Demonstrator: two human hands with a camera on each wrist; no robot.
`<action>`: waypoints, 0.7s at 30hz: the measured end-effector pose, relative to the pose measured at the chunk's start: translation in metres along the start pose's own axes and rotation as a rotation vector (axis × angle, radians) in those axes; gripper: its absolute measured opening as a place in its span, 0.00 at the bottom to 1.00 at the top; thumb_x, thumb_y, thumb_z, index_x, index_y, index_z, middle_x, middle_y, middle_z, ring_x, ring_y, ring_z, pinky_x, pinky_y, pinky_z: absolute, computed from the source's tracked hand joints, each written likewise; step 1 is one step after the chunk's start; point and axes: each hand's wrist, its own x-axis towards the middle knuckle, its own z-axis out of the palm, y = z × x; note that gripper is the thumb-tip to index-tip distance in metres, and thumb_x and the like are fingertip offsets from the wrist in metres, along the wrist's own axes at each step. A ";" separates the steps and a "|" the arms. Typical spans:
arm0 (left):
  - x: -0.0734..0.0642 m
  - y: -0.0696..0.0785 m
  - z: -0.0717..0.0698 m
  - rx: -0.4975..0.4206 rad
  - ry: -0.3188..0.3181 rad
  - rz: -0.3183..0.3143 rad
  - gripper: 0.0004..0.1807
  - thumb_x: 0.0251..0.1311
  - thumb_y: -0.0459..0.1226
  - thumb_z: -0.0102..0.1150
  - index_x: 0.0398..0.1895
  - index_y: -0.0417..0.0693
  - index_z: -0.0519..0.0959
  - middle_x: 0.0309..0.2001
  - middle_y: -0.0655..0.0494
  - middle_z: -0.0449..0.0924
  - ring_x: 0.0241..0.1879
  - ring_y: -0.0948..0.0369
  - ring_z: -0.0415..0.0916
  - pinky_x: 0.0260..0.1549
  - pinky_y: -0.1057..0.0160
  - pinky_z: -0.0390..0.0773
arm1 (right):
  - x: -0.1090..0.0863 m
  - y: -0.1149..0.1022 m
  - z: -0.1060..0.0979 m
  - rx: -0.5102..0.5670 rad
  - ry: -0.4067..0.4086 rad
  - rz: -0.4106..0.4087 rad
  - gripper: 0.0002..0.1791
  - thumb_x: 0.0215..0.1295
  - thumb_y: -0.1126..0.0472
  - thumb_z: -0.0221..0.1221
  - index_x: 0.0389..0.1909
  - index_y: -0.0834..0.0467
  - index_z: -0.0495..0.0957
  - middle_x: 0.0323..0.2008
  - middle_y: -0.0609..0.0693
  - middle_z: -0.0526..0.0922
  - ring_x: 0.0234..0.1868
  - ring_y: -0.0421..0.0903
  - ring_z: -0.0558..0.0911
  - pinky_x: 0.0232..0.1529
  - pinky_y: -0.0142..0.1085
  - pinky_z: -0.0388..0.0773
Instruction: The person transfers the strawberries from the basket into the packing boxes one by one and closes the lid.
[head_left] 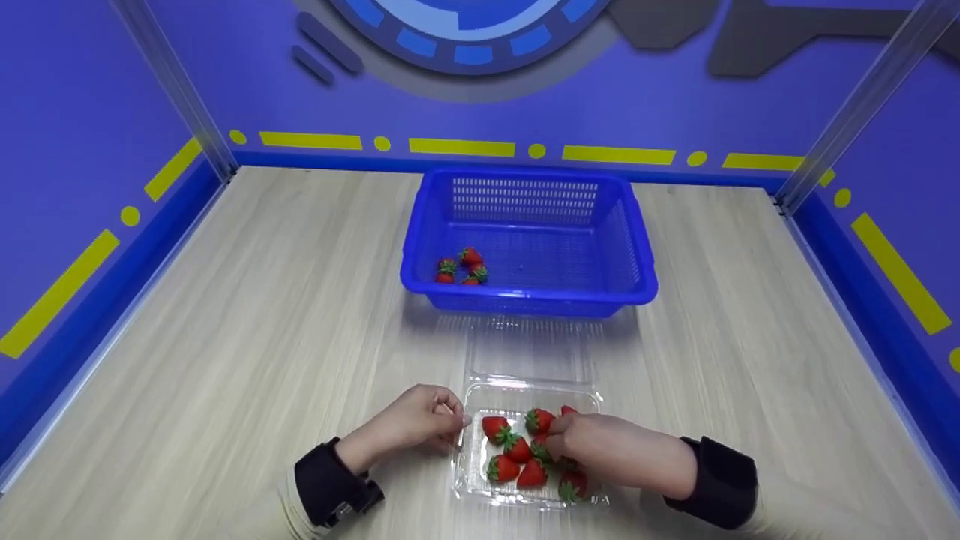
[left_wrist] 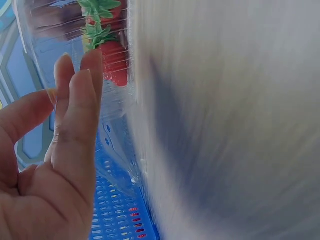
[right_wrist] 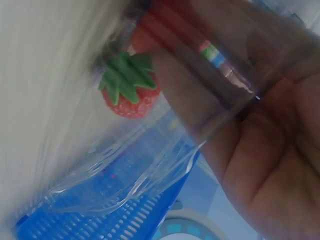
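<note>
A clear plastic clamshell box [head_left: 480,491] stands near the front with its lid [head_left: 529,356] folded back. Several red strawberries with green leafy tops lie inside, one strawberry [head_left: 502,469] near the left wall. My left hand [head_left: 424,416] is at the box's left rim; in the left wrist view its fingers [left_wrist: 82,102] are nearly straight beside the clear wall. Reaching over the box's right side, my right hand [head_left: 607,448] pinches a strawberry [head_left: 540,451] among the others, partly hidden by the fingers. Through the wall, the right wrist view shows another strawberry [right_wrist: 131,90] next to those fingers.
Behind the box stands a blue plastic basket [head_left: 525,296] with slotted walls. A few strawberries [head_left: 470,256] lie in its front left corner. Blue panels [head_left: 247,97] enclose the wooden table [head_left: 300,300] at the back and both sides.
</note>
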 end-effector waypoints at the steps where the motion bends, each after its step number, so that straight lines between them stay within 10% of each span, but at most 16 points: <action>1: -0.001 0.000 0.000 0.029 0.004 0.011 0.06 0.66 0.32 0.61 0.37 0.35 0.80 0.27 0.47 0.86 0.24 0.67 0.82 0.33 0.62 0.89 | 0.001 -0.001 0.000 -0.009 0.002 0.003 0.12 0.53 0.75 0.66 0.27 0.54 0.80 0.26 0.44 0.80 0.28 0.34 0.72 0.26 0.22 0.67; 9: -0.009 0.008 -0.014 0.305 0.065 0.080 0.20 0.71 0.46 0.60 0.35 0.34 0.84 0.30 0.40 0.88 0.28 0.52 0.86 0.29 0.66 0.82 | 0.003 -0.006 -0.005 -0.106 -0.039 0.016 0.11 0.54 0.74 0.67 0.33 0.56 0.83 0.29 0.46 0.83 0.31 0.37 0.78 0.28 0.24 0.74; 21: -0.017 0.055 -0.065 0.525 0.231 0.217 0.17 0.71 0.40 0.59 0.49 0.33 0.84 0.46 0.38 0.88 0.47 0.46 0.86 0.52 0.47 0.86 | 0.005 -0.007 -0.018 -0.142 -0.158 0.038 0.10 0.57 0.70 0.68 0.37 0.54 0.85 0.32 0.44 0.85 0.33 0.36 0.78 0.31 0.25 0.76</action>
